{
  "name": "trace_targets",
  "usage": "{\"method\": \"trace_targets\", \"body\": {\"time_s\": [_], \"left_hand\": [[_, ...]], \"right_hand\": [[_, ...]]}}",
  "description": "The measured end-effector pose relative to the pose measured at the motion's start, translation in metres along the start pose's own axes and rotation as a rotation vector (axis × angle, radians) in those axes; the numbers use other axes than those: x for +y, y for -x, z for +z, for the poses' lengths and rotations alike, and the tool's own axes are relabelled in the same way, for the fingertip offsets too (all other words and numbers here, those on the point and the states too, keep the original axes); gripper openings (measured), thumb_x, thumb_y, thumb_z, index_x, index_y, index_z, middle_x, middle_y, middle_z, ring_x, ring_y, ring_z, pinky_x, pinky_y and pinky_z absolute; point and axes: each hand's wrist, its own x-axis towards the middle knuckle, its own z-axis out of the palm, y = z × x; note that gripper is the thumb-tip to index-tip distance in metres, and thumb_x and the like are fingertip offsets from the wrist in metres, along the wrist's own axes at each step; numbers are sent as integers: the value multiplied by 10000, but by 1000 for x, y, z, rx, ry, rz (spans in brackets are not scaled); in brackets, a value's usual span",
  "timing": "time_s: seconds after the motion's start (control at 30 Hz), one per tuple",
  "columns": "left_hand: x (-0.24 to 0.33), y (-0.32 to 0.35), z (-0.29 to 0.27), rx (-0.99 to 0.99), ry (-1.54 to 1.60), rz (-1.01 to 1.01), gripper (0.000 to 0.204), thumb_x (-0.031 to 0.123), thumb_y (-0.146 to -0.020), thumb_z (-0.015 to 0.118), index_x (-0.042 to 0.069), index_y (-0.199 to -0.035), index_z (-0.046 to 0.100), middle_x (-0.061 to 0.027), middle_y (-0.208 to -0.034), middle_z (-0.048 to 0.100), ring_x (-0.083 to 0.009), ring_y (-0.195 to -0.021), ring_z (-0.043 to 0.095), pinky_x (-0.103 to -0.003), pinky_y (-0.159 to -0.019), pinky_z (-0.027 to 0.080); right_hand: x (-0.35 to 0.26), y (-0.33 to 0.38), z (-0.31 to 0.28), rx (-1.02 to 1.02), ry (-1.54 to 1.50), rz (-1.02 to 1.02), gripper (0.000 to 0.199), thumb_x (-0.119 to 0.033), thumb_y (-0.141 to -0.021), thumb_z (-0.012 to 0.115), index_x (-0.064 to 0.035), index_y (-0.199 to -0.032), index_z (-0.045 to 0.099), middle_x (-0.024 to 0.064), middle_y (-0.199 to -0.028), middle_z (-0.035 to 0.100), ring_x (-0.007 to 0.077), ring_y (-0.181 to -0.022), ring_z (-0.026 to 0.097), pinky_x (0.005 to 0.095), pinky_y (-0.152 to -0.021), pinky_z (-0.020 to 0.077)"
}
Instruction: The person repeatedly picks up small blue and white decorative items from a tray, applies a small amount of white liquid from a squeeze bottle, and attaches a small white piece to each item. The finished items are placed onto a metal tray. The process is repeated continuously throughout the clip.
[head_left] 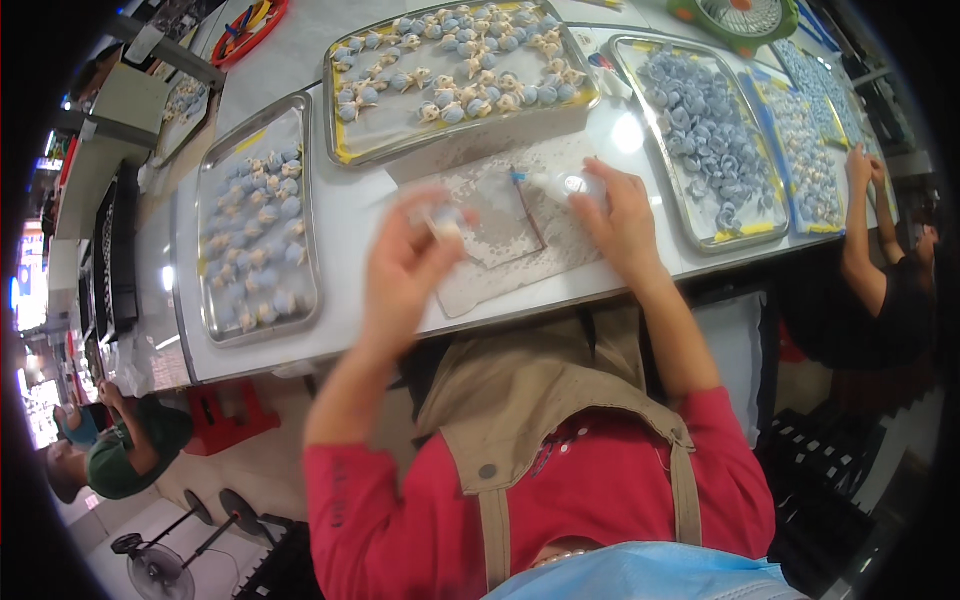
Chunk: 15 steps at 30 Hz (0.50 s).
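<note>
Above the worktable, my left hand is closed with its fingertips pinching a small pale blue and cream piece; motion blurs both. My right hand is wrapped round a small white squeeze bottle, whose thin blue-based nozzle points left toward the piece. Beneath the hands lies a stained, speckled work sheet with a dark-edged clear plate on it. Beyond them, a metal tray carries many blue and cream figure pieces.
A second metal tray of similar pieces is at the left. On the right are a tray of blue-grey cupped parts and a blue-edged tray. A green fan and a red basket sit farther back. Another person's hands are at far right.
</note>
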Motion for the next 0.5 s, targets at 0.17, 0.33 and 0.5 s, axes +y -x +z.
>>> {"method": "trace_targets", "body": {"time_s": [0.17,0.33,0.5], "left_hand": [[-53,55,40,-86,434,-280,396,-1,-836,583,2,-1212,458,-130,-1110,582,-145,-861,594,-233,-739,471],[-66,67,55,-42,480,-342,396,-20,-842,562,-9,-1220,446,-153,-1102,573,-188,-905,608,-243,-772,485],[-64,65,63,-2,448,-270,375,-61,-822,591,-6,-1175,477,-90,-1051,571,-133,-920,575,-227,-779,461]], "right_hand": [[-4,17,-5,-67,-45,101,359,-173,-720,715,-18,-1009,568,114,-904,619,266,-780,557,339,-698,456],[-24,49,-29,-18,-576,383,263,-130,-735,699,-15,-933,570,72,-792,583,170,-706,547,292,-625,445],[-25,78,-62,9,-520,131,266,-155,-705,721,-18,-882,579,53,-707,524,157,-715,505,279,-633,421]]}}
